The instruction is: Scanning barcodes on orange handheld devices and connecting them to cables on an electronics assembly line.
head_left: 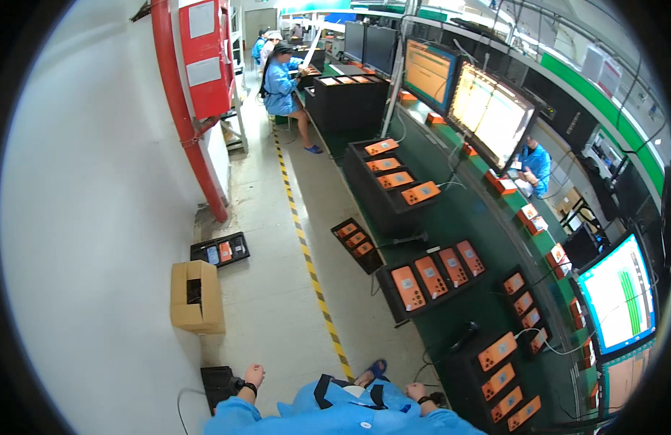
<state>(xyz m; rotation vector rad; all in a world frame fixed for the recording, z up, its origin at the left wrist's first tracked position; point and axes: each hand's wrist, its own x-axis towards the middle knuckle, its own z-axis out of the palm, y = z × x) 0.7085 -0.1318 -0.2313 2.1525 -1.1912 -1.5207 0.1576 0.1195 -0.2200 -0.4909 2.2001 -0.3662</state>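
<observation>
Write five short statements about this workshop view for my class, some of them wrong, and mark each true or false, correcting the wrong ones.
1. The left hand grips a screwdriver. False: nothing shows in it.
2. Black trays on the green bench hold orange phones. True.
3. The cardboard box stands on the green bench. False: it stands on the floor.
4. The right hand has a dark wristband at its wrist. True.
5. The floor tape is plain red. False: it is striped yellow and black.
</observation>
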